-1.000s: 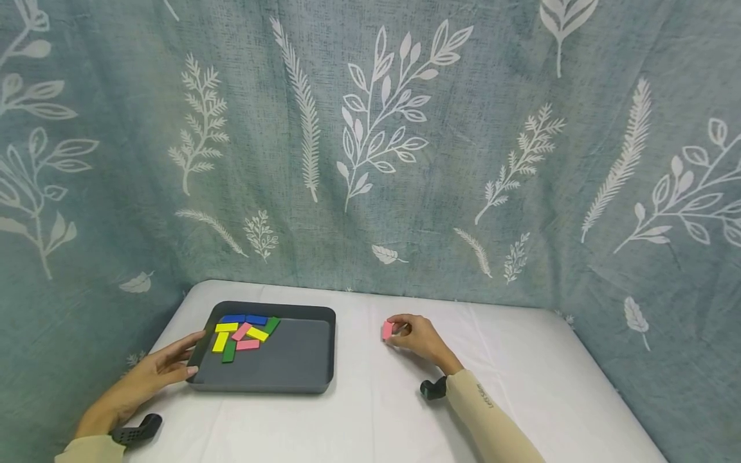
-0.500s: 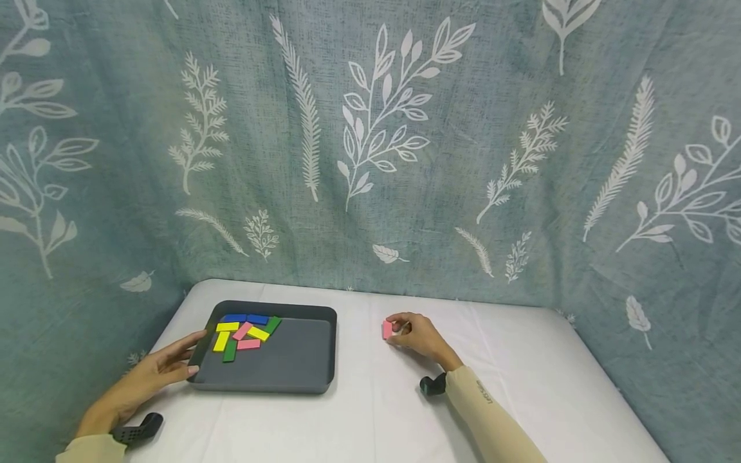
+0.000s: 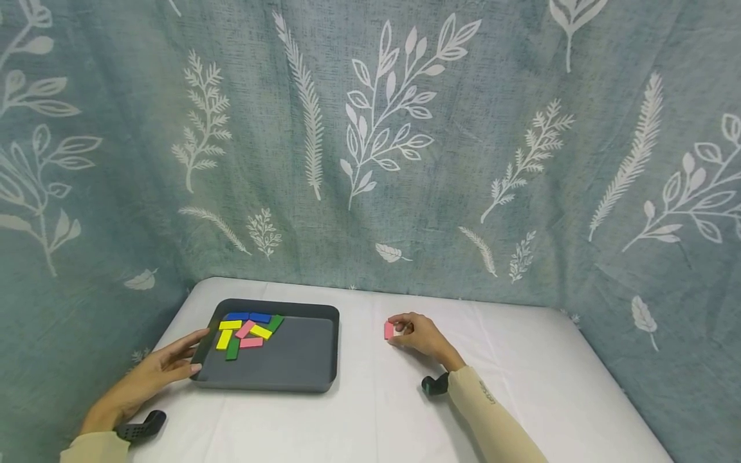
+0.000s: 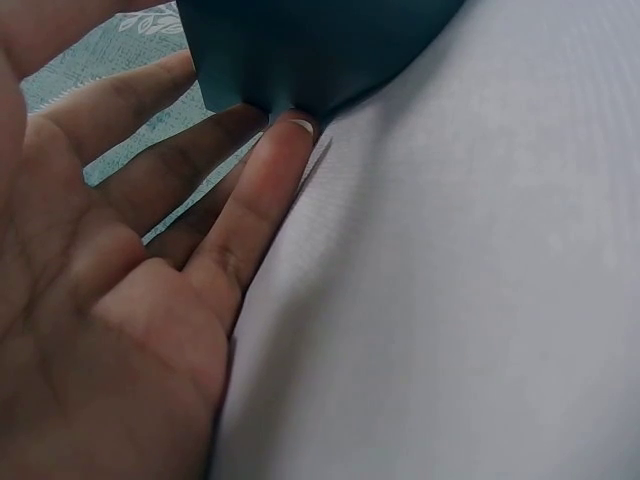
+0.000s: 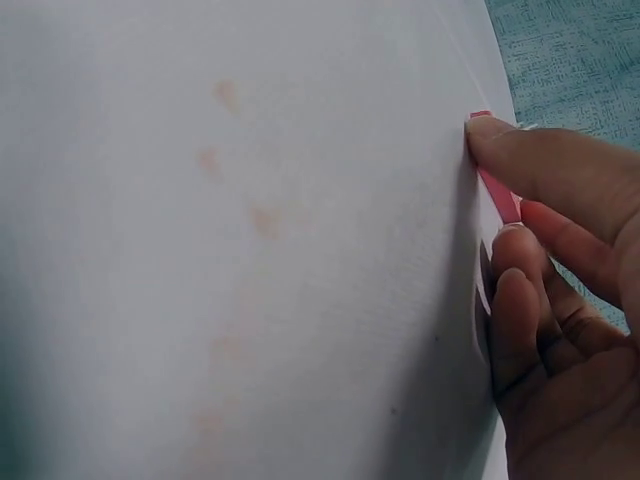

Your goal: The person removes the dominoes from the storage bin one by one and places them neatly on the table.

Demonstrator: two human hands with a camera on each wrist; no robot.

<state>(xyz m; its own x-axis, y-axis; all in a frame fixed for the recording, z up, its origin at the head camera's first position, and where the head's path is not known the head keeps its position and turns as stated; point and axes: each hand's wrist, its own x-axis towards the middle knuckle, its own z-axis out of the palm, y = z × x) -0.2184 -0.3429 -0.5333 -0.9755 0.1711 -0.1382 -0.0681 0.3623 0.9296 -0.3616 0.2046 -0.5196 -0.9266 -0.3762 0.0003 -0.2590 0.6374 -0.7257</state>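
Between its thumb and fingertips, my right hand (image 3: 421,337) pinches a small pink block (image 3: 388,330) at the white table. The right wrist view shows the same pink block (image 5: 503,197) partly hidden by the thumb and fingers. To the left, a dark grey tray (image 3: 298,360) lies flat. Several blue, yellow, green and pink blocks sit in its left half, a green block (image 3: 232,348) being the nearest to the front. My left hand (image 3: 152,381) rests against the tray's left side with fingers extended. In the left wrist view, fingertips touch the tray's outer wall (image 4: 310,50).
The white-covered table (image 3: 359,411) ends at a green curtain (image 3: 324,161) with white leaf patterns, which hangs behind and along both sides. Each wrist wears a black camera band, such as the left wristband (image 3: 142,427).
The head view has shifted slightly. Both hands stay in place, the right still pinching the pink block and the left still at the tray's side.
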